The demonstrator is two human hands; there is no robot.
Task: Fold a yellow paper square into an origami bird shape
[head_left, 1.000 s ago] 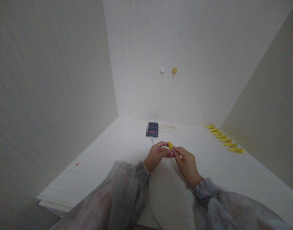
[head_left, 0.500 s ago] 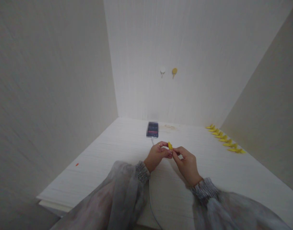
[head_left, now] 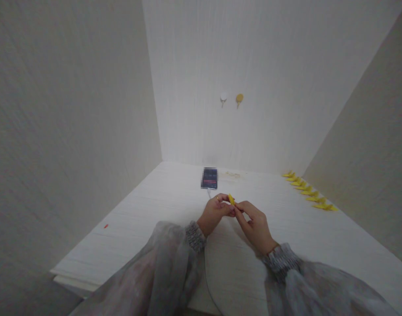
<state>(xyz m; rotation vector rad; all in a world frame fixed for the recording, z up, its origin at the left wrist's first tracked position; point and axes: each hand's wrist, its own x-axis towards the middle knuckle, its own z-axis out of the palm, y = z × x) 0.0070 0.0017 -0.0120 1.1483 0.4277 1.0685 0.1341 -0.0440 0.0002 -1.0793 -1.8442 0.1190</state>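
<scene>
Between my two hands is a small piece of folded yellow paper (head_left: 231, 199), held just above the white table. My left hand (head_left: 216, 213), with a ring on one finger, pinches it from the left. From the other side my right hand (head_left: 256, 224) has thumb and forefinger closed on its lower end. The fingertips of both hands meet there and cover part of the paper. Along the table's right side stands a row of several folded yellow paper figures (head_left: 306, 190), pointed and alike in shape.
A phone (head_left: 210, 177) with a blurred screen lies beyond my hands, and its cable (head_left: 207, 281) runs toward me under my left arm. A small red scrap (head_left: 106, 226) lies at left. Two hooks, one white (head_left: 223, 97) and one tan (head_left: 239, 98), are on the back wall.
The yellow paper has tilted and shifted slightly left between my fingers, and now looks narrower. My right hand has moved a little to the left.
</scene>
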